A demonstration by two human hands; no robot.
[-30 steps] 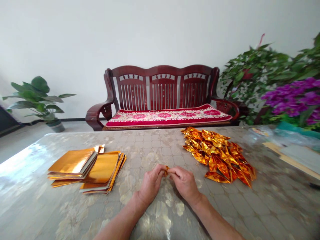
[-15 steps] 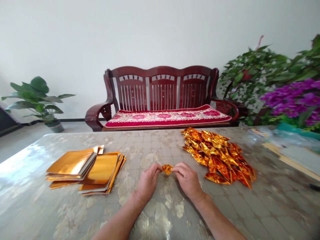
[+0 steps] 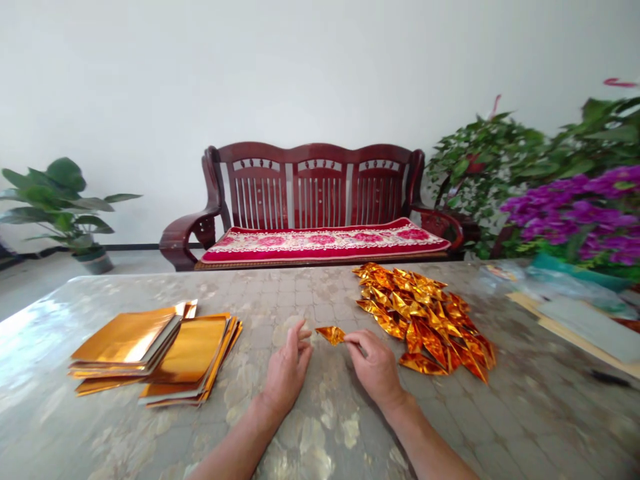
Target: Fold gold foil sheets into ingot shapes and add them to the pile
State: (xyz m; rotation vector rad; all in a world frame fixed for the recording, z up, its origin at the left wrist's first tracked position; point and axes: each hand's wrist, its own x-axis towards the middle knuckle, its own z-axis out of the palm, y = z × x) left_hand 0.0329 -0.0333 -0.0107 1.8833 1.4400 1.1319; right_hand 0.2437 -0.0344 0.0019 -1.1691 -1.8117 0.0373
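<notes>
A small folded gold foil paper ingot with pointed ends is in the middle, above the table. My right hand pinches its right tip between thumb and fingers. Just left of the ingot, my left hand is apart from it, fingers loosely spread and holding nothing. To the right lies a pile of similar folded gold ingots. On the left are two overlapping stacks of flat gold foil paper sheets, with grey edges showing between the layers.
A patterned cover lies on the table. At the right are clear plastic bags, flat card pieces, a dark pen-like object and purple flowers. Behind the table stands a wooden bench; a potted plant is at left.
My left hand has let go of the ingot's left tip and opened slightly to the left. The right hand still holds the other tip. The whole view has shifted a little.
</notes>
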